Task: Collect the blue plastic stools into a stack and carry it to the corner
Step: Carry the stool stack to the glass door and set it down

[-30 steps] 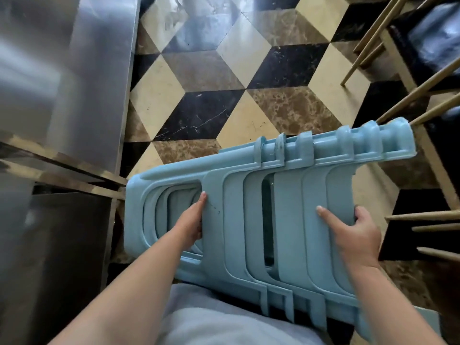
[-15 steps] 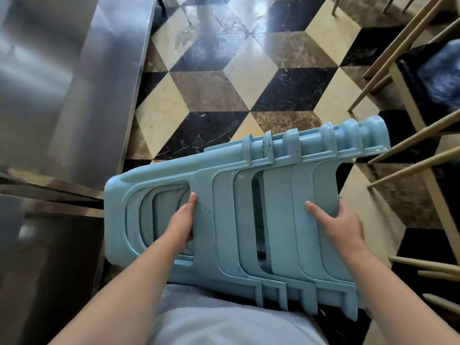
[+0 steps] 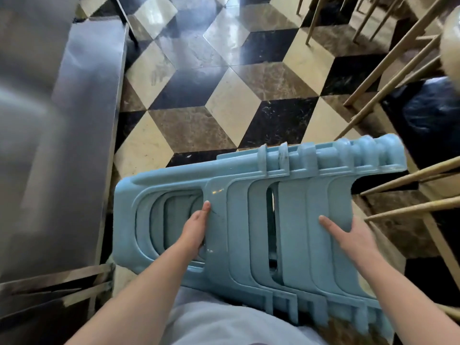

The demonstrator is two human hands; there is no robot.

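Several nested pale-blue stools [image 3: 293, 220] lie sideways, left hand [image 3: 196, 230] gripping, right hand [image 3: 353, 235] clasping an edge.

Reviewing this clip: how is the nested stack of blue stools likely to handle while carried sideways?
The stool stack probably stays rigid: moulded plastic, tightly nested. Likely light, since the left hand and right hand alone hold it. Its glossy surface may be slippery.

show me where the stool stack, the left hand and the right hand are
stool stack [image 3: 293, 220], head view, on the flat blue side panel between the hands
left hand [image 3: 196, 227], head view, on the back of the hand
right hand [image 3: 353, 235], head view, on the back of the hand
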